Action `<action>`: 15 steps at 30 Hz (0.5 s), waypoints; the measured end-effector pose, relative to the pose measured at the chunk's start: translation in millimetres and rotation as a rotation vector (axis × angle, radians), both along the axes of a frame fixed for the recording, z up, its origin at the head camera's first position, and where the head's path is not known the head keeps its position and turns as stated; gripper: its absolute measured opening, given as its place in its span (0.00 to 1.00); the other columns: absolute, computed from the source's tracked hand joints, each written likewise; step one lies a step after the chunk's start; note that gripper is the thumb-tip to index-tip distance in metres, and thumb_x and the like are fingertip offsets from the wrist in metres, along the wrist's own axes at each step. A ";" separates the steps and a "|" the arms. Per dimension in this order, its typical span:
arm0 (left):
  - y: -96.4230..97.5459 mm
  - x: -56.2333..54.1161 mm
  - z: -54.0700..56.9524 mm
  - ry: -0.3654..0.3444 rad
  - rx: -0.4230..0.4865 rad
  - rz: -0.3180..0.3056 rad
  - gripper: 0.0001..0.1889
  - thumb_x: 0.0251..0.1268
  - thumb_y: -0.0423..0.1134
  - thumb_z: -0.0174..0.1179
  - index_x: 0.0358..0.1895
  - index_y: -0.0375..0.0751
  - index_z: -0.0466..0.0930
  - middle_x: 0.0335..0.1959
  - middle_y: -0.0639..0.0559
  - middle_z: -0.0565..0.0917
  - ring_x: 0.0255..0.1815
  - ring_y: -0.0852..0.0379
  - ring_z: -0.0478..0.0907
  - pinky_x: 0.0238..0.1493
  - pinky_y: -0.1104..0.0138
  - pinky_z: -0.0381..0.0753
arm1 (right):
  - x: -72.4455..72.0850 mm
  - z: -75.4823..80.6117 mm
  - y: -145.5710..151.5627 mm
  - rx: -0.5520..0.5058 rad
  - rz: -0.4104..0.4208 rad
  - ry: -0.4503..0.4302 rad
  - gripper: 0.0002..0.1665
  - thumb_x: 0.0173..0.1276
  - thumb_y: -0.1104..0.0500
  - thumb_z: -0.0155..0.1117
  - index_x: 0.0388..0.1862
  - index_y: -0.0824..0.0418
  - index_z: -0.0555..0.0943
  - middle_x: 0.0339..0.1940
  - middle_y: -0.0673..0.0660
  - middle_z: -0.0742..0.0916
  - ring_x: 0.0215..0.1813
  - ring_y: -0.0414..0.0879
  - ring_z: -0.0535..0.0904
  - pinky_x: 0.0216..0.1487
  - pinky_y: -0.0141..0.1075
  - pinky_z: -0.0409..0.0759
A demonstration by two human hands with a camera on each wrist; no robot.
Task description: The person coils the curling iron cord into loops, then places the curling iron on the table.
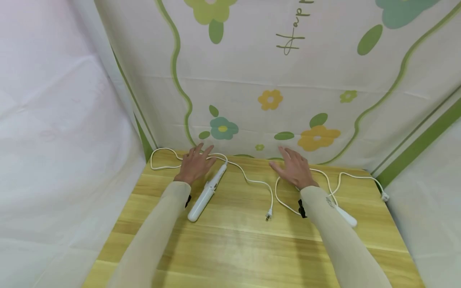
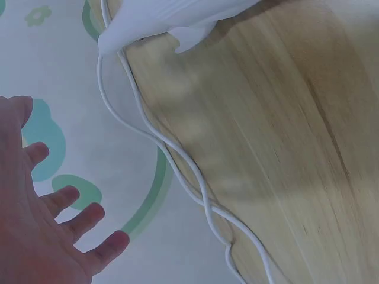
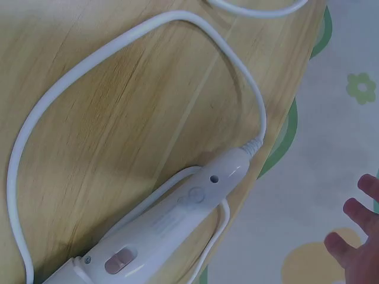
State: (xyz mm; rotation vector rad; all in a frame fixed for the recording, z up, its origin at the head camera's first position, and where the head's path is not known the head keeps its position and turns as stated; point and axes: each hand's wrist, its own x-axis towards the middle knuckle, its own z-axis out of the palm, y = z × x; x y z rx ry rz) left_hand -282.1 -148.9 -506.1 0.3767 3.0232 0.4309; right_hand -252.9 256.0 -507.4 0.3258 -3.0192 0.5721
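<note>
My left hand, fingers spread, is over the back left of the table, just left of a white curling iron. In the left wrist view, the spread fingers are apart from the iron's white cord. My right hand, also with fingers extended, is over the back right. Beneath the right forearm lies a second white curling iron, partly hidden by the sleeve. The right wrist view shows its handle with a sliding switch and a looped cord. Neither hand holds anything.
The wooden table ends at a flower-printed cloth at the back. White cloth walls stand on both sides. One plug lies near the table's middle, another plug at the right edge.
</note>
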 end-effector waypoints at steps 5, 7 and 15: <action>-2.2 5.4 -0.1 -0.026 0.009 -0.007 0.35 0.88 0.68 0.38 0.90 0.65 0.53 0.91 0.41 0.51 0.86 0.29 0.57 0.78 0.27 0.59 | -0.7 0.5 -7.9 0.001 0.023 0.006 0.54 0.81 0.24 0.51 0.91 0.54 0.57 0.86 0.69 0.68 0.84 0.72 0.64 0.76 0.77 0.62; -2.5 9.5 0.2 -0.035 0.023 -0.010 0.35 0.88 0.68 0.38 0.90 0.65 0.52 0.90 0.40 0.52 0.86 0.29 0.58 0.79 0.27 0.58 | -0.5 0.7 -11.1 0.004 0.030 0.007 0.54 0.81 0.24 0.51 0.91 0.54 0.57 0.86 0.68 0.69 0.84 0.72 0.65 0.75 0.77 0.63; -1.6 31.1 2.1 -0.025 0.038 -0.015 0.33 0.89 0.62 0.45 0.89 0.62 0.55 0.89 0.37 0.57 0.84 0.26 0.60 0.77 0.25 0.60 | -1.3 2.4 -26.9 0.006 0.071 0.004 0.55 0.80 0.21 0.47 0.91 0.54 0.57 0.86 0.66 0.69 0.84 0.69 0.66 0.75 0.76 0.65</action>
